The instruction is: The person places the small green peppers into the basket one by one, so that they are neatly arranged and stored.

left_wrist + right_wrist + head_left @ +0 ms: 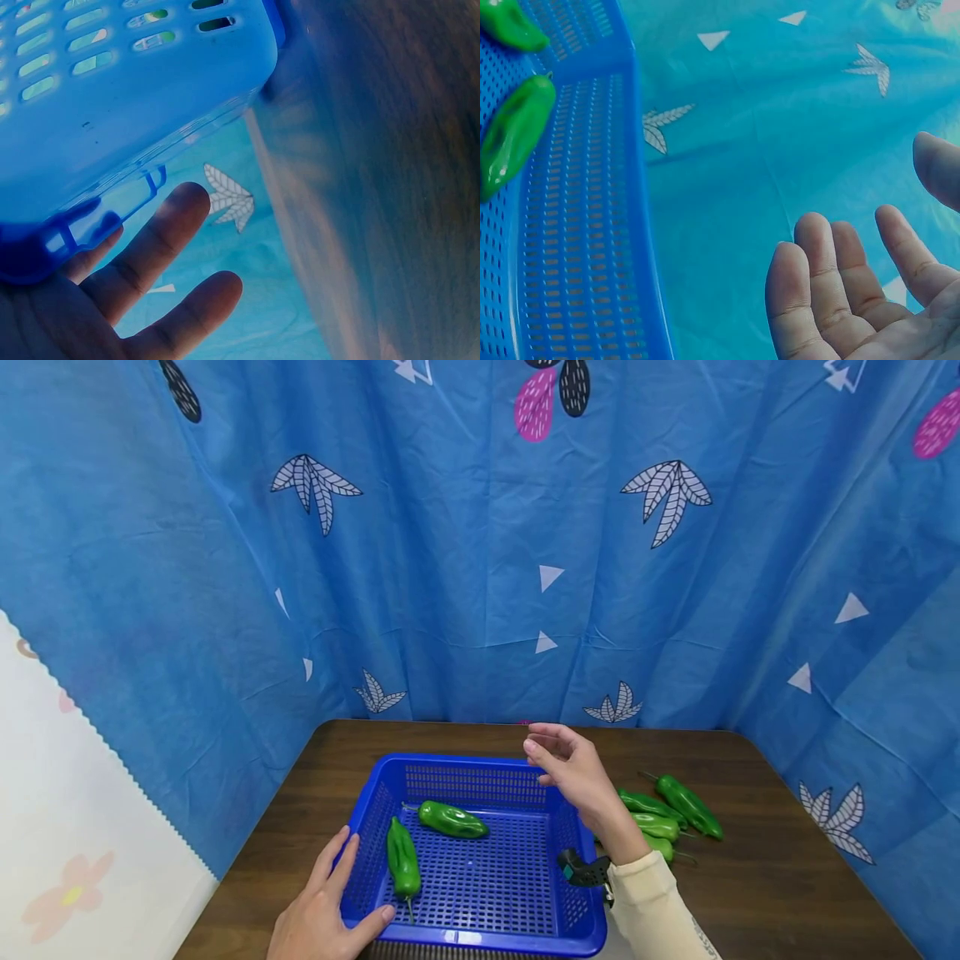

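Note:
A blue plastic basket [517, 939] with slotted walls stands on the table. Two green peppers lie inside it, one near the left wall [403, 864] and another toward the back [452, 820]. My left hand [318, 906] rests at the front left corner, thumb near the front rim and fingers along the outer left side. The left wrist view shows those fingers [161, 244] extended beside the basket wall. Over the back right corner hovers my right hand [576, 774], holding nothing. Its fingers [823, 262] are loosely spread, apart from the basket, in the right wrist view.
Several green peppers [688, 806] lie in a pile to the right of the basket, partly behind my right forearm. The dark wooden table [772, 868] ends at a blue patterned curtain [465, 593]. A black strap device [583, 868] sits at my right wrist.

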### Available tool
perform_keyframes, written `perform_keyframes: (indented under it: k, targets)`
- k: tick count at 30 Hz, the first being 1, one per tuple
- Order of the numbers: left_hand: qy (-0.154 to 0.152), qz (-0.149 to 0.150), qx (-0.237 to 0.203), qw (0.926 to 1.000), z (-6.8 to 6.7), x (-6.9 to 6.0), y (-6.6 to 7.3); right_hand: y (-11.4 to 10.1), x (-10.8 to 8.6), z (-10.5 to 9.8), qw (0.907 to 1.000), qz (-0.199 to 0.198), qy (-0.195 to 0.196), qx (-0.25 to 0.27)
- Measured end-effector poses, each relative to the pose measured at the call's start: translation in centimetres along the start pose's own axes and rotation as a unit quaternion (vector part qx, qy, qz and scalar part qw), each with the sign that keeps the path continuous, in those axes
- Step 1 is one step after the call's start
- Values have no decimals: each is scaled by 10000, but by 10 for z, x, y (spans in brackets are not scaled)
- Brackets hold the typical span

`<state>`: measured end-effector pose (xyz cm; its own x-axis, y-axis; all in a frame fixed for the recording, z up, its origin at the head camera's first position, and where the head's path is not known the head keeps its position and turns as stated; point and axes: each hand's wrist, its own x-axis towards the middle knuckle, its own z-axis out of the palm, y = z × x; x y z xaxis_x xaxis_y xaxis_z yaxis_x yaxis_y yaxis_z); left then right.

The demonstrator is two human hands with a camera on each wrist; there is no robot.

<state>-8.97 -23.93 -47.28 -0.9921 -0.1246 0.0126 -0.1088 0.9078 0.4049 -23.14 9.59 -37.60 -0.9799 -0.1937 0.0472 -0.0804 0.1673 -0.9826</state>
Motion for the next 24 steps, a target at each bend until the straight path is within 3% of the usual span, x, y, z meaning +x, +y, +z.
perform_keyframes:
  k: [9,24]
  targets:
    - [-29,-16,-17,10000,-1,0,1,6,-10,-23,9990,175,400,91]
    - [362,152,-92,9992,2,-2,0,24,-23,-57,9951,522,838,23]
